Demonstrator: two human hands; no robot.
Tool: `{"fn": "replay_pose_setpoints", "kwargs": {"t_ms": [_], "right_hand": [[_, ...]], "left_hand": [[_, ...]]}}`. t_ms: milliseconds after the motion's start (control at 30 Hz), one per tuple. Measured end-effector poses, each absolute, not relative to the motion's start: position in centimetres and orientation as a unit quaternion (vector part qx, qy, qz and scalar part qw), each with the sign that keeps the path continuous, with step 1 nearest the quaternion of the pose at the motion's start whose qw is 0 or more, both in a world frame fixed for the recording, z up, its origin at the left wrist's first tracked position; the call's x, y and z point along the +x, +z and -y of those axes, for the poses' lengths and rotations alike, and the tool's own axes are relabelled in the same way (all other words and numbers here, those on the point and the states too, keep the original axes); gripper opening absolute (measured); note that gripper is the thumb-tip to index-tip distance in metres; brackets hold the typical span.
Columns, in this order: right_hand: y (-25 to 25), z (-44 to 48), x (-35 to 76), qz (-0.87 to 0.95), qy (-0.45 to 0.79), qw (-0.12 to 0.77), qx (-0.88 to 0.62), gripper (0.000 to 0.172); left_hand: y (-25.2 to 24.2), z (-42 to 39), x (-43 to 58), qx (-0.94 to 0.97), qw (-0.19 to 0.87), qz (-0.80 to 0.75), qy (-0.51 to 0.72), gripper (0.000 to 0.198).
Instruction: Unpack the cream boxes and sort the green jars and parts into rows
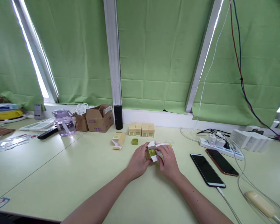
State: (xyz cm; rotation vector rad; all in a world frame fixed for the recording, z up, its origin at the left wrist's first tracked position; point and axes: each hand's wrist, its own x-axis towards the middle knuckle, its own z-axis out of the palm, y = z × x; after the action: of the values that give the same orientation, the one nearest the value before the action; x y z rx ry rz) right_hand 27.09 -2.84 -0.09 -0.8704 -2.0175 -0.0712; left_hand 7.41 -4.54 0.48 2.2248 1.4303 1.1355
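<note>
While two hands work at a small carton, green blinds (165, 56) close in the table (49, 174)

Where the pale, yellowish-green tabletop spreads out in front of the person, a thin seam cuts diagonally across its left part, and a sticker (0, 203) marks the near left corner. Behind it run a white ledge (151, 119) and creased blinds between slanting grey posts (114, 53), with daylight showing in narrow slits. Red and blue cables (235, 49) hang down at the right.

Near the table's middle, the left hand (138, 161) grips the small carton (147, 154) from its left side. The carton's white flaps stand open, with a green item (152, 152) inside. The right hand (168, 161) has bent fingers at the flaps; whether they pinch one, I cannot tell. Just beyond sit a green container (134, 141), an opened carton (119, 140) lying down and four cream boxes (138, 129) in a row.

Farther left stand a black cylinder (118, 117), a cardboard box (99, 119) and a clear purple water jug (64, 123); another person's hand (0, 133) rests at the far left. Two smartphones (207, 171) and a white power strip (221, 150) occupy the right.
</note>
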Motion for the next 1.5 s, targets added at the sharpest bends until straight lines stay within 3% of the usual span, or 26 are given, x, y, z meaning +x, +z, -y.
{"fn": "replay_pose_setpoints", "kwargs": {"t_ms": [267,567,800,1067,1233,1500], "right_hand": [[-0.1,3.1,26.9,0.812,-0.022,0.468,-0.349,0.035],[-0.3,3.2,26.3,0.773,0.013,0.508,-0.38,0.007],[-1.0,2.9,25.9,0.747,0.055,0.514,-0.419,0.014],[-0.4,2.9,26.2,0.686,0.212,0.549,-0.427,0.016],[-0.6,2.7,26.3,0.617,0.312,0.575,-0.437,0.027],[-0.6,1.8,26.8,0.53,0.371,0.636,-0.42,0.039]], "left_hand": [[0.6,4.4,7.3,0.766,0.123,-0.499,0.387,0.063],[0.6,4.9,7.9,0.824,0.0,-0.441,0.355,0.063],[0.8,5.1,7.9,0.841,-0.06,-0.429,0.323,0.065],[1.0,4.9,7.5,0.828,-0.083,-0.436,0.344,0.064],[1.4,4.8,7.3,0.818,-0.09,-0.443,0.355,0.067],[1.4,4.4,6.7,0.799,-0.084,-0.45,0.39,0.066]]}}
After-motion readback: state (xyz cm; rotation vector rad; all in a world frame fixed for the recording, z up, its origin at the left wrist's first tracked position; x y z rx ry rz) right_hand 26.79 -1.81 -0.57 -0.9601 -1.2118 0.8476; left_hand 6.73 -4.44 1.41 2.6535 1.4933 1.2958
